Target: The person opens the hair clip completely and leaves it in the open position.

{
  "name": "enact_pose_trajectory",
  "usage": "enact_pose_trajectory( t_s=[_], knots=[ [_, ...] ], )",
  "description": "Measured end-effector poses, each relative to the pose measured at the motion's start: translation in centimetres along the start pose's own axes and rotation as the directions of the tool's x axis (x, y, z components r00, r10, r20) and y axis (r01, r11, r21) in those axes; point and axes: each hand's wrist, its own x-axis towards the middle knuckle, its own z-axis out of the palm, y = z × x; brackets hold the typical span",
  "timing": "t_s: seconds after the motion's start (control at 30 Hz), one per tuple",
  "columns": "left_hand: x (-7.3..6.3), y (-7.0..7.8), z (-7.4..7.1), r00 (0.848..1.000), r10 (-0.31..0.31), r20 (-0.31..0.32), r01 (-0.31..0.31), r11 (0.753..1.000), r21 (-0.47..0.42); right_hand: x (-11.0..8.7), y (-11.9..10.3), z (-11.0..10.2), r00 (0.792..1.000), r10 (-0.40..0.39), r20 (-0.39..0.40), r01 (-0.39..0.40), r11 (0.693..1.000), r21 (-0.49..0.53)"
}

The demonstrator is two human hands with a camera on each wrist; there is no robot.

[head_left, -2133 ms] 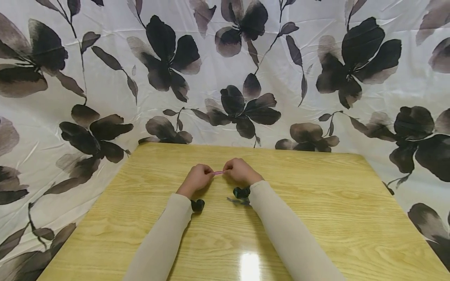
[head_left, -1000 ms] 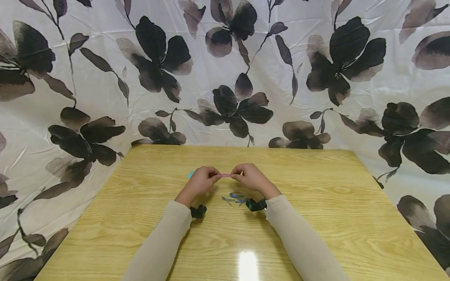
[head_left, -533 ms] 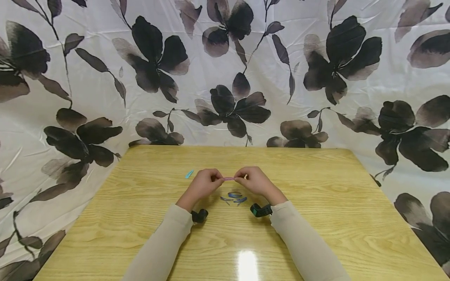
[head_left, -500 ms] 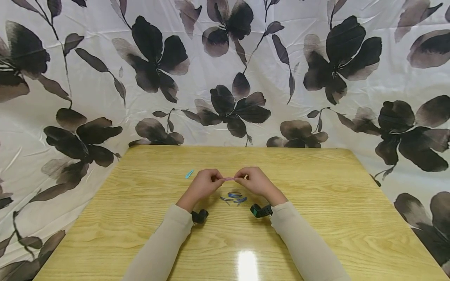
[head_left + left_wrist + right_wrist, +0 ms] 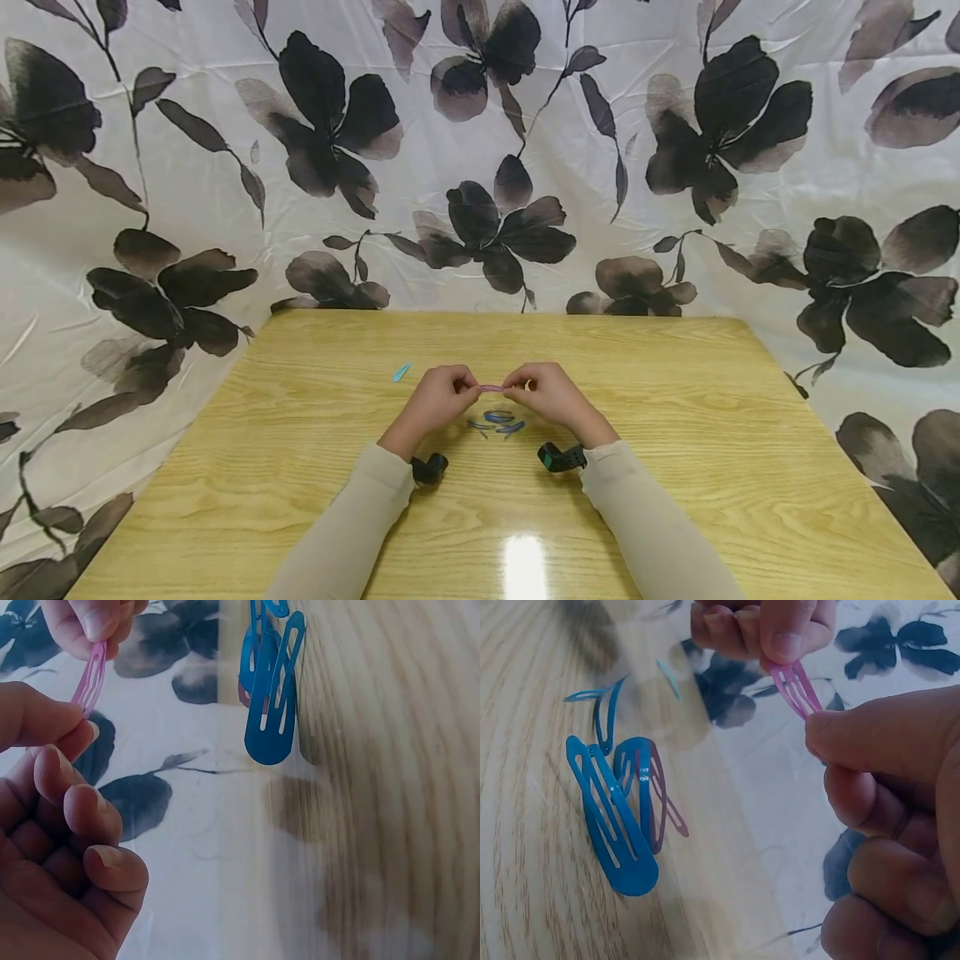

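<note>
A pink snap hair clip (image 5: 491,388) is stretched between my two hands over the table. My left hand (image 5: 441,393) pinches one end with thumb and forefinger, its other fingers loosely curled. The opposite end is pinched by my right hand (image 5: 551,392) in the same way. In the right wrist view the clip (image 5: 795,688) shows its long slots. Just nearer than the hands lies a small pile of blue snap clips (image 5: 619,825), with a mauve clip (image 5: 660,799) among them. The clip's ends are hidden under the fingertips.
A light turquoise clip (image 5: 402,372) lies alone to the left of my left hand. Dark wrist cameras (image 5: 561,457) sit at both cuffs. The wooden table (image 5: 675,400) ends at a floral cloth (image 5: 420,275) hanging behind it.
Both hands have come nearer to me, still pinching the pink clip. The turquoise clip and the blue pile, at first covered by hand and arm, are now uncovered. The head view has shifted slightly.
</note>
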Motion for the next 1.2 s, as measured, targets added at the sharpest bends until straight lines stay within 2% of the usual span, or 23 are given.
enact_pose_trajectory(
  t_s=[0.5, 1.2],
  knots=[
    [0.2, -0.5, 0.4, 1.0, 0.017, 0.021, -0.014, 0.995, -0.1, -0.4, 0.3, -0.2, 1.0, 0.025, 0.015, -0.026, 0.996, 0.09],
    [0.2, -1.1, -0.1, 0.988, 0.052, 0.147, -0.01, 0.962, -0.272, -0.6, 0.3, 0.0, 1.0, 0.002, 0.013, -0.004, 0.99, 0.14]
  ],
)
